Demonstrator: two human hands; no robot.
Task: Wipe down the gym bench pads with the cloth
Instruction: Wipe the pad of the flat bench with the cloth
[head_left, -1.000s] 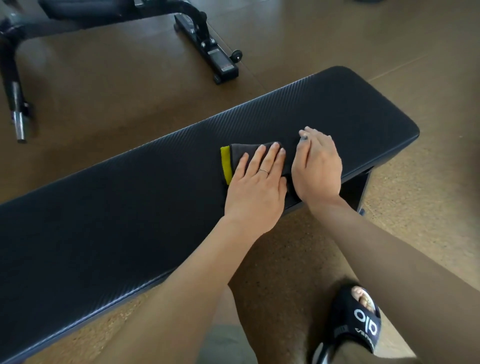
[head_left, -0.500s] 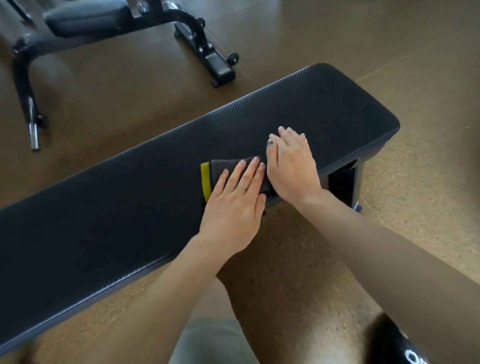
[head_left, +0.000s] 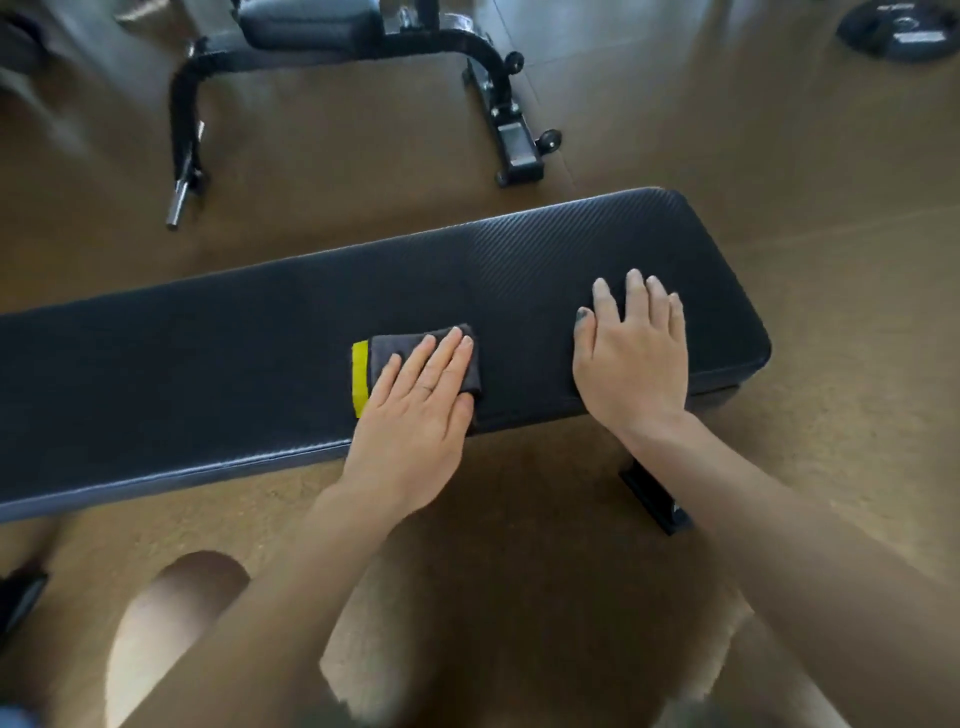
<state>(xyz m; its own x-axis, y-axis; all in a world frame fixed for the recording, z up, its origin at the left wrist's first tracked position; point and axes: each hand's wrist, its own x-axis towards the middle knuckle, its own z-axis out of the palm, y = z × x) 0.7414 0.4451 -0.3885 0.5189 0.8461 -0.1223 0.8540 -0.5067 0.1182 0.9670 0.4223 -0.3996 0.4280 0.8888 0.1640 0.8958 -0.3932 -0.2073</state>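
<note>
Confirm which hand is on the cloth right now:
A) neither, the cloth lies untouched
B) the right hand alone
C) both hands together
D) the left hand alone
D: the left hand lies flat on the folded grey and yellow cloth, while the right hand rests palm down on bare bench pad, apart from the cloth.

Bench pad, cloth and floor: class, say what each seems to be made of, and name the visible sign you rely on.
Bench pad: probably vinyl or faux leather over padding; dark, matte, with a fine diagonal weave-like texture and rounded edges.
Cloth: soft fabric, possibly microfibre; folded grey with a yellow edge strip, pressed flat under the left hand.
Floor: looks like cork or speckled rubber; brown and granular.
</note>
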